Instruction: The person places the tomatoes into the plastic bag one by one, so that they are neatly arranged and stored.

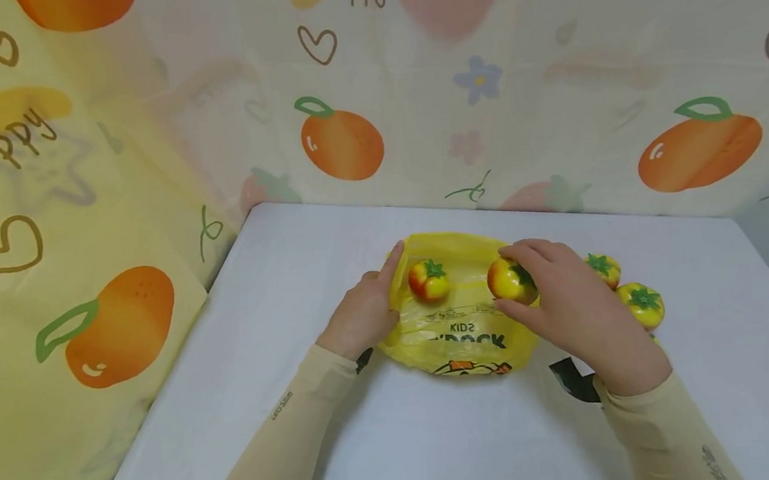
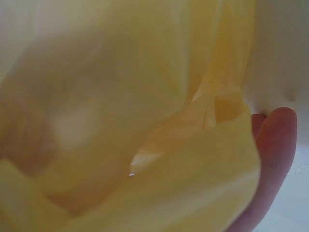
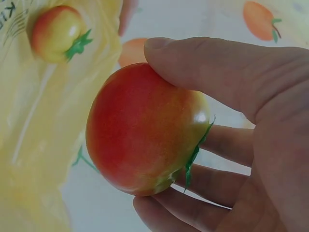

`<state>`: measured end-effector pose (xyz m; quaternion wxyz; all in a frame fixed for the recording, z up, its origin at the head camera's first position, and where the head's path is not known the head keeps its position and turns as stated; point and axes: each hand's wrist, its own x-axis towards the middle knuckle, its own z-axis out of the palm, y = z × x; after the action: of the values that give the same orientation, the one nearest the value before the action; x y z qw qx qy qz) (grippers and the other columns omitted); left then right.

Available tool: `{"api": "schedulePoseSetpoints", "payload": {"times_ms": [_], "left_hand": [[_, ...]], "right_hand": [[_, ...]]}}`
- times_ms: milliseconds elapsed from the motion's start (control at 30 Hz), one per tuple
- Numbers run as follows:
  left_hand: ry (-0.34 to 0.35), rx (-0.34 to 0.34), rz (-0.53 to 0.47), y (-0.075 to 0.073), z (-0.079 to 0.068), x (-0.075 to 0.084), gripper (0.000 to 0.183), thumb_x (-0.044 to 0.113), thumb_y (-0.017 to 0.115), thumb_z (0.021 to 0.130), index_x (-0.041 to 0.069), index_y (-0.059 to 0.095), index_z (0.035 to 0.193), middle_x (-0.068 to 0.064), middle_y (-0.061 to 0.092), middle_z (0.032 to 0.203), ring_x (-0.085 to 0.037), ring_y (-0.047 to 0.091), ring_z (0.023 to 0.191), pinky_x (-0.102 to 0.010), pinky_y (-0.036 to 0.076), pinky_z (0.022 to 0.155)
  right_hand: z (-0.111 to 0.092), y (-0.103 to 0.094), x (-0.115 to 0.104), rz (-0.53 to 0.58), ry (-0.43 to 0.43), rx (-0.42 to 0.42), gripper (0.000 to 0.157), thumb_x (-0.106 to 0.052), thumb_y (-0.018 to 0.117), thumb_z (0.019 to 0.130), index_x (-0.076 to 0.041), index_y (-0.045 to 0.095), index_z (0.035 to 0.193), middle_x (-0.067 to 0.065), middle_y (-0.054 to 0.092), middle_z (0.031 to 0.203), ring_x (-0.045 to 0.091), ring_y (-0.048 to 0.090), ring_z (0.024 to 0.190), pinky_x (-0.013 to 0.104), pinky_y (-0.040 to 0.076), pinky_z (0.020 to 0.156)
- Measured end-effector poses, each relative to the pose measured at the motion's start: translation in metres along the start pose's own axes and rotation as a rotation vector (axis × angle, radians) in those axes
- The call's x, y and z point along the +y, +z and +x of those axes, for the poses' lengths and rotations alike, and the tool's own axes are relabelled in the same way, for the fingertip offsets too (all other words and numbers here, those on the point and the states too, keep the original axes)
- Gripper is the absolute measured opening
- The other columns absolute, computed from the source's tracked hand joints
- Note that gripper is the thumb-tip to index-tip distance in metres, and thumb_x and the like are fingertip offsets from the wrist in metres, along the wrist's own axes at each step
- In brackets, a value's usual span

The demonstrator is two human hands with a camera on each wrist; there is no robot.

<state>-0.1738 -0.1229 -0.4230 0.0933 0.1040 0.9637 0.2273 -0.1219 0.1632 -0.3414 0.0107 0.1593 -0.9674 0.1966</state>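
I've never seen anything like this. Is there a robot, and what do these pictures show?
No robot, just a person's two bare hands. The wide picture comes from a camera on the head, looking down; the other two come from cameras on the wrists. The left wrist's is blurry and mostly shows bag.

On the white table lies a yellow bag, its left edge touched by the left hand. Inside is a red-and-yellow tomato. The right hand holds a second tomato; other tomatoes lie farther right.
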Motion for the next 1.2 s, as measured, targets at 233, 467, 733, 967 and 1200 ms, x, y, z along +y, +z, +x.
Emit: {"api": "schedulePoseSetpoints", "payload": {"times_ms": [233, 467, 733, 967, 1200], "left_hand": [[-0.015, -0.003, 0.013, 0.001, -0.001, 0.001, 0.105, 0.005, 0.068, 0.098, 0.036, 0.005, 0.176, -0.022, 0.064, 0.138, -0.027, 0.064, 0.076, -0.037, 0.055, 0.071], [-0.019, -0.006, -0.003, 0.0, -0.003, -0.002, 0.107, 0.004, 0.07, 0.097, 0.033, 0.005, 0.176, -0.024, 0.064, 0.14, -0.027, 0.064, 0.075, -0.035, 0.053, 0.068], [-0.006, -0.017, -0.015, -0.002, -0.001, 0.0, 0.109, 0.002, 0.069, 0.095, 0.037, 0.004, 0.175, -0.023, 0.063, 0.139, -0.028, 0.064, 0.074, -0.036, 0.053, 0.068], [-0.02, -0.043, -0.014, -0.003, -0.001, 0.004, 0.106, 0.0, 0.065, 0.097, 0.037, 0.004, 0.175, -0.023, 0.063, 0.131, -0.026, 0.06, 0.065, -0.033, 0.05, 0.061], [0.006, -0.02, 0.015, -0.003, -0.001, 0.0, 0.105, 0.001, 0.066, 0.097, 0.032, 0.004, 0.176, -0.025, 0.064, 0.132, -0.025, 0.06, 0.065, -0.033, 0.05, 0.061]], "right_hand": [[0.021, 0.014, -0.006, 0.015, 0.021, -0.08, 0.07, -0.038, 0.084, 0.095, -0.009, 0.056, 0.153, 0.017, 0.055, 0.155, 0.041, 0.049, 0.143, 0.062, 0.043, 0.121], [0.044, 0.038, -0.006, 0.007, 0.009, -0.117, 0.068, -0.036, 0.083, 0.096, -0.008, 0.057, 0.151, 0.02, 0.057, 0.154, 0.042, 0.052, 0.142, 0.06, 0.044, 0.121], [0.055, 0.057, -0.002, -0.017, 0.044, -0.141, 0.069, -0.039, 0.081, 0.096, -0.008, 0.056, 0.152, 0.019, 0.057, 0.153, 0.041, 0.053, 0.141, 0.06, 0.042, 0.123], [0.063, 0.064, 0.0, -0.017, 0.066, -0.161, 0.071, -0.038, 0.081, 0.096, -0.006, 0.054, 0.153, 0.022, 0.056, 0.154, 0.042, 0.053, 0.14, 0.061, 0.041, 0.123], [0.07, 0.072, -0.001, -0.019, 0.074, -0.172, 0.073, -0.037, 0.083, 0.095, -0.006, 0.053, 0.154, 0.023, 0.055, 0.155, 0.042, 0.053, 0.141, 0.061, 0.043, 0.122]]}}
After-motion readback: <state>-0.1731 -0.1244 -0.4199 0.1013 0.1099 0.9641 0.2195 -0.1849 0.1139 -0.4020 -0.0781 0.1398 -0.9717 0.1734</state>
